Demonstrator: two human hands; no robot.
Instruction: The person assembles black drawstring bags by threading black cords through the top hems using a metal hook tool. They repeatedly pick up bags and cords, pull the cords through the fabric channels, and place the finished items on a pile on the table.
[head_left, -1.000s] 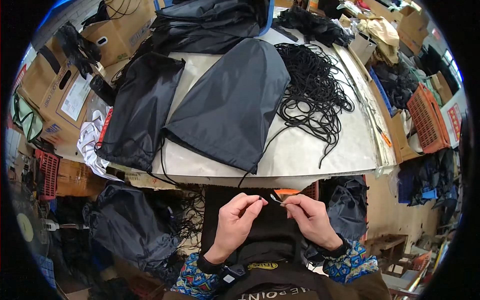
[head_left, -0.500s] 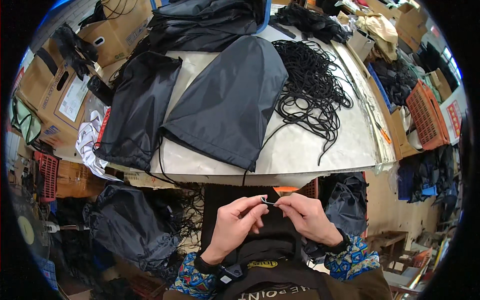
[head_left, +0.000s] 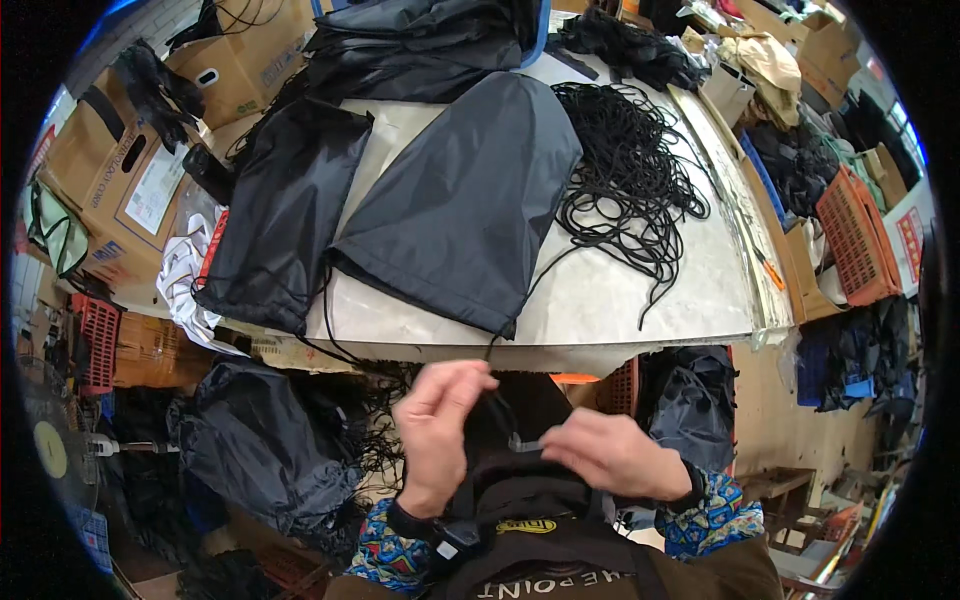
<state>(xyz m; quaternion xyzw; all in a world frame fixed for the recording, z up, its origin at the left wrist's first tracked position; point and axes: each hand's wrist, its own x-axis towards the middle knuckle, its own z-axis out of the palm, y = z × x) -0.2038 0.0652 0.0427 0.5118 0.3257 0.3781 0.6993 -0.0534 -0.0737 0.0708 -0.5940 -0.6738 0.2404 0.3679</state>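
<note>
In front of my body, my left hand (head_left: pixel 435 425) is closed in a pinch on a thin black cord (head_left: pixel 500 407), somewhat blurred by motion. The fingers of my right hand (head_left: pixel 618 455) press together on a small, thin, silvery loop-shaped tool (head_left: pixel 522 443), which points toward the left hand. The cord appears to run down to this tool; whether it passes through cannot be made out. Beyond my hands, a black drawstring bag (head_left: pixel 465 205) lies on the pale table (head_left: pixel 600 305), its lower corner with a cord hanging over the edge above my left fingertips.
Left of that bag lies another black drawstring bag (head_left: pixel 285 215). A tangled heap of black cords (head_left: pixel 630 165) is on the right, with stacked black bags (head_left: pixel 415 45) behind. Cardboard boxes (head_left: pixel 125 195) stand at left; an orange crate (head_left: pixel 858 235) at right. Black bags (head_left: pixel 265 445) hang below.
My hands have moved apart. The left one rose and went left with the cord, while the right shifted slightly lower, and the silvery tool now shows between them.
</note>
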